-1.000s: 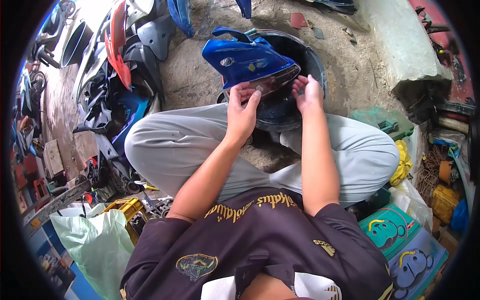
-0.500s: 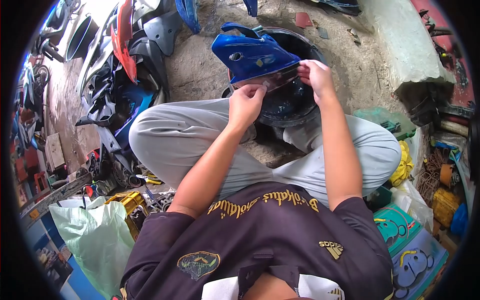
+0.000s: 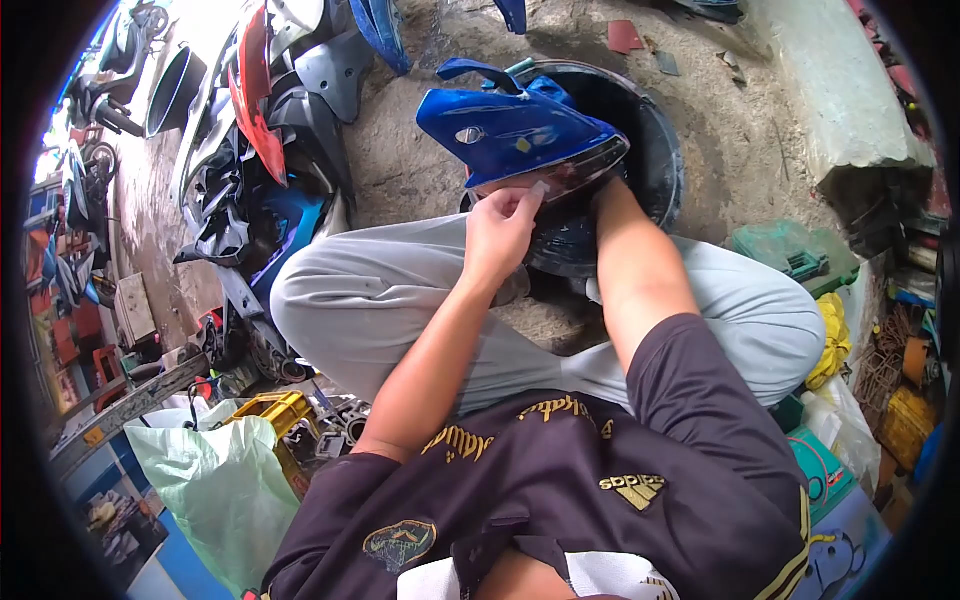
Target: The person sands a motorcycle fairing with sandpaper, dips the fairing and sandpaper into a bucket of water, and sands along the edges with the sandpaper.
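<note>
A blue motorcycle body panel [image 3: 530, 130] with a dark reddish-brown lower strip rests tilted across a round black bucket [image 3: 665, 170]. My left hand [image 3: 502, 222] is closed in a pinch at the panel's lower edge. A small pale scrap [image 3: 540, 188] shows at its fingertips; its material is unclear. My right hand [image 3: 610, 195] reaches into the bucket below the panel's right end. Its fingers are hidden by the panel and the dark inside. The bucket stands between my bent legs, in grey trousers [image 3: 380, 285].
Scooter body panels, including a red one [image 3: 255, 95], lie piled at the left. A yellow crate [image 3: 270, 412] and a pale green sack [image 3: 225, 490] stand at lower left. On the right are a concrete block [image 3: 835, 90], a green case [image 3: 790, 250] and a yellow cloth [image 3: 830, 340].
My right hand has let go of the panel's right end and moved down into the bucket. My left hand stays pinched at the lower edge. The view has shifted slightly.
</note>
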Tool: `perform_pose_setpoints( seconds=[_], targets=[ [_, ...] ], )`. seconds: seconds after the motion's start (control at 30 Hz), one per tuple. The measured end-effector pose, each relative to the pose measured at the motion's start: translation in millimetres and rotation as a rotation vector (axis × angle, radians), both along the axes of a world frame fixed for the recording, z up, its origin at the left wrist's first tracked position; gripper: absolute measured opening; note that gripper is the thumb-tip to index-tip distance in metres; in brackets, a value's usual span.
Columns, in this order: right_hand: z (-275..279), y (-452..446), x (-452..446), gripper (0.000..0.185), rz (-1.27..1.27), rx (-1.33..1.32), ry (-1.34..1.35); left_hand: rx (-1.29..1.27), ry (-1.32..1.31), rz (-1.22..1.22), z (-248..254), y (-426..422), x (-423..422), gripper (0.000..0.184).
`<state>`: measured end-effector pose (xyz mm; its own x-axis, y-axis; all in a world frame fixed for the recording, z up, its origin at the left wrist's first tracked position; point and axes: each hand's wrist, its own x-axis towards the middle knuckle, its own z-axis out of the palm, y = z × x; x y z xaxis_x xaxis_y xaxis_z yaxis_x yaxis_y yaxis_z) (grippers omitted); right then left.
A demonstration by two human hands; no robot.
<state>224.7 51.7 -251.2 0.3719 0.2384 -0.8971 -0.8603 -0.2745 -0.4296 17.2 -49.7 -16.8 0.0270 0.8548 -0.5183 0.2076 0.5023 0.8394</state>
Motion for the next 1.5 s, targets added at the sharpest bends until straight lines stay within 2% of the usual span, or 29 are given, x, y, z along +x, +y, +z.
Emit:
perform_pose_setpoints(
  seconds=[0.2, 0.37, 0.47, 0.53, 0.6, 0.63, 0.7, 0.8, 0.9, 1.0, 1.07, 1.1, 1.17, 1.3, 1.5],
  targets=[
    [-17.3, 17.1, 18.8, 0.032, 0.055, 0.138, 0.080, -0.086, -0.141, 0.042, 2.5, -2.4, -1.8, 0.048],
    [-24.3, -6.2, 57.4, 0.029, 0.252, 0.184, 0.117, 0.007, -0.148, 0.081, -6.9, -4.3, 0.3, 0.046],
    [61.9, -35.0, 62.1, 0.037, 0.188, 0.027, 0.151, 0.062, -0.131, 0.122, -13.5, -6.0, 2.0, 0.047],
    [121.7, -51.1, 57.2, 0.035, 0.286, 0.094, 0.097, 0.089, -0.132, 0.132, -12.6, -5.5, 4.5, 0.046],
    [143.9, -58.5, 56.7, 0.036, 0.368, 0.198, -0.002, 0.088, -0.132, 0.122, -12.4, -9.3, 1.7, 0.046],
    [171.5, -57.8, 49.2, 0.038, 0.416, 0.176, -0.144, 0.081, -0.139, 0.102, -11.1, -8.7, 0.3, 0.045],
    [201.7, -48.9, 39.9, 0.037, 0.462, 0.288, -0.167, 0.070, -0.156, 0.056, -8.6, -6.1, 0.6, 0.044],
    [252.1, -38.1, 14.5, 0.034, 0.663, 0.420, -0.336, 0.026, -0.154, 0.053, -11.0, -3.8, -1.2, 0.045],
    [250.1, -29.5, 14.8, 0.033, 0.685, 0.377, -0.649, 0.101, -0.180, 0.113, -14.8, -5.8, 0.5, 0.047],
    [218.2, -33.3, 20.9, 0.028, 0.493, 0.262, -0.648, 0.081, -0.162, 0.124, -13.3, -6.4, 2.1, 0.046],
    [173.5, -39.1, 33.5, 0.023, 0.406, 0.214, -0.642, 0.075, -0.182, 0.143, -8.2, -5.9, 3.9, 0.045],
    [144.7, -41.5, 43.8, 0.024, 0.481, 0.113, -0.535, 0.071, -0.189, 0.154, -6.8, -6.6, 3.5, 0.045],
    [97.9, -49.2, 46.4, 0.026, 0.295, 0.022, -0.134, 0.069, -0.193, 0.151, -7.1, -7.2, 2.7, 0.044],
    [75.9, -40.2, 3.1, 0.028, 0.252, -0.044, -0.064, 0.070, -0.223, 0.165, -4.7, -8.3, 4.4, 0.042],
    [35.7, 5.3, -14.2, 0.024, 0.171, 0.036, -0.022, 0.068, -0.266, 0.156, 0.5, -9.2, 6.0, 0.039]
  ],
)
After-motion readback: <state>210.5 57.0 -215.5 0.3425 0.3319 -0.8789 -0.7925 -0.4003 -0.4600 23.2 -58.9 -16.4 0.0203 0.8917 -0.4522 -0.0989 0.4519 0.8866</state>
